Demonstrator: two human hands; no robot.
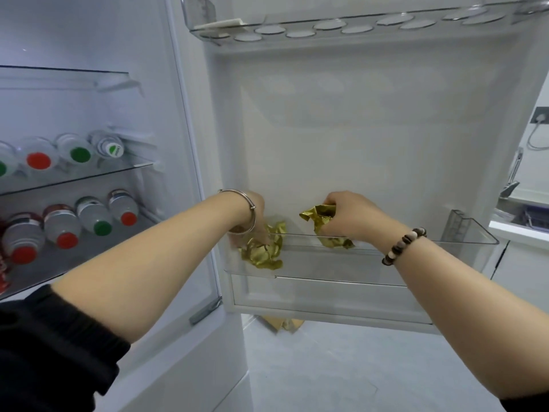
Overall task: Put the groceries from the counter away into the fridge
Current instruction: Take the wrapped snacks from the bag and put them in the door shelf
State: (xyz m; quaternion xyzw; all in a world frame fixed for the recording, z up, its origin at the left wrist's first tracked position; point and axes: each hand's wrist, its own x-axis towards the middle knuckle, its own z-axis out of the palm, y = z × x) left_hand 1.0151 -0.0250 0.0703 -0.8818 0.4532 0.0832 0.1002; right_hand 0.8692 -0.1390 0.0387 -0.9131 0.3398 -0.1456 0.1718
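An open fridge door [371, 129] fills the view, with bottles [74, 221] lying on the shelves to its left. The left hand [255, 215] reaches into the clear door bin [416, 242], fingers curled on a gold foil packet [264, 252] inside it. The right hand [347, 215] grips a second gold packet [318, 217] at the rim. The stowing step appears to be in hand; next, this packet needs lowering and both need releasing.
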